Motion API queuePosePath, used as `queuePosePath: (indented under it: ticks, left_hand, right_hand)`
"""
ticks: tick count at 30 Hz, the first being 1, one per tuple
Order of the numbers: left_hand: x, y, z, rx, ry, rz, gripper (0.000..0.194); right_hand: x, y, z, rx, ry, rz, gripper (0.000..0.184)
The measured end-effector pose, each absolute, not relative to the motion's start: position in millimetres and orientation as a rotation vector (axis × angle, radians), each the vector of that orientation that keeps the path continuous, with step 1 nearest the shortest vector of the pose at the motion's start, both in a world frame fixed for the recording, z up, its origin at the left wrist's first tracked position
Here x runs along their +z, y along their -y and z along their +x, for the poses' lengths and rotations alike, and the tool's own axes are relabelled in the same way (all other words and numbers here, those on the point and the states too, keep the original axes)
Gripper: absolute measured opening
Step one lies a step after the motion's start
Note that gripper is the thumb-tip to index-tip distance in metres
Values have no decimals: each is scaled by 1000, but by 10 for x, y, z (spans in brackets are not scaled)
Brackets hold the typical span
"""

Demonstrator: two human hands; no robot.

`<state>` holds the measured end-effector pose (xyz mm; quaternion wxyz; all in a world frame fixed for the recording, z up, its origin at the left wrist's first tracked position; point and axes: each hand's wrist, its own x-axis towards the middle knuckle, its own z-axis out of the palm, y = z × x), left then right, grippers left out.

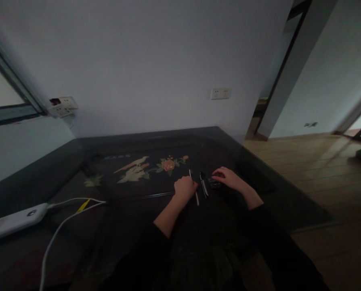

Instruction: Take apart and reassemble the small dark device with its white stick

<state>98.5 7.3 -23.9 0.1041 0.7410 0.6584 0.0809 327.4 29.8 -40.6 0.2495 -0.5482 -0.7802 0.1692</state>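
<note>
Room: A black table point(156, 214) stands in dim light against a pale wall point(144, 72), with a double socket point(221, 93) toward 1 o'clock of the view.
Power strip: The white unit point(19, 220) lies at 8 o'clock, its pale cable point(57, 234) looping beside it.
Tabletop picture: A bird-and-flower design point(135, 171) spreads toward 8 o'clock.
Left hand: At 6 o'clock, the hand point(184, 188) curls its fingers inward at a slim pale strip point(198, 199); whether it clamps or merely touches cannot be told.
Dark utensil: A black, silver-edged piece point(204, 186) lies between the hands at 5 o'clock.
Dark bundle: Small glinting pieces point(214, 184) sit near 4 o'clock, just beyond it.
Right hand: At 4 o'clock, bent fingers point(224, 174) hover or rest by the bundle; contact is unclear.
Progress: Handling appears under way, the pieces side by side; how much is done or left cannot be told.
</note>
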Motion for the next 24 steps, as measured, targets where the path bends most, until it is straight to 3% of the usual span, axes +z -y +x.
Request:
queuePosePath:
  ticks: [16, 20, 24]
  left_hand:
    - [-167, -41, 943, 307, -1940, 2151, 43]
    - [-217, -83, 896, 560, -1902, 2127, 37]
    - [-297, -200, 782, 1066, -1640, 1895, 31]
  right_hand:
    - [-345, -283, 3257, 150, 2028, -1478, 21]
    - [-309, -266, 3243, 109, 1898, -1448, 23]
    - [-184, -154, 3152, 145, 1732, -1395, 33]
